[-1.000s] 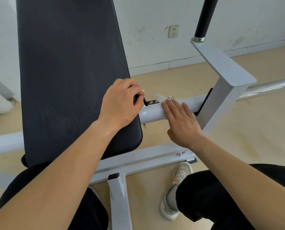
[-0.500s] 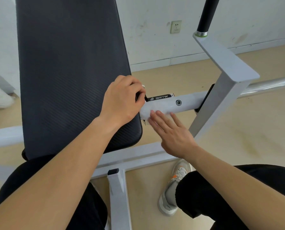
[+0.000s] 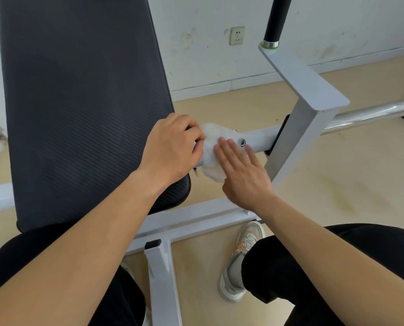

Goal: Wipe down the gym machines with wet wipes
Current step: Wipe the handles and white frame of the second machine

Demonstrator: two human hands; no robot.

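Note:
A white wet wipe (image 3: 212,147) is draped over the white horizontal bar (image 3: 259,140) of the gym machine, just right of the black ribbed pad (image 3: 83,109). My right hand (image 3: 243,175) presses the wipe against the bar with straight, flat fingers. My left hand (image 3: 172,149) is curled at the pad's right edge, its fingers gripping the bar's inner end beside the wipe. A bolt head shows on the bar just past my right fingertips.
A grey angled upright (image 3: 304,107) with a black handle (image 3: 276,20) rises right of the bar. A chrome tube (image 3: 370,114) runs further right. The white base frame (image 3: 191,222) lies below. My knees and a grey shoe (image 3: 238,260) are at the bottom.
My right hand slid left along the bar toward the pad, then shifted up, and the wipe now lies bunched over the bar's black label. My left hand has stayed put.

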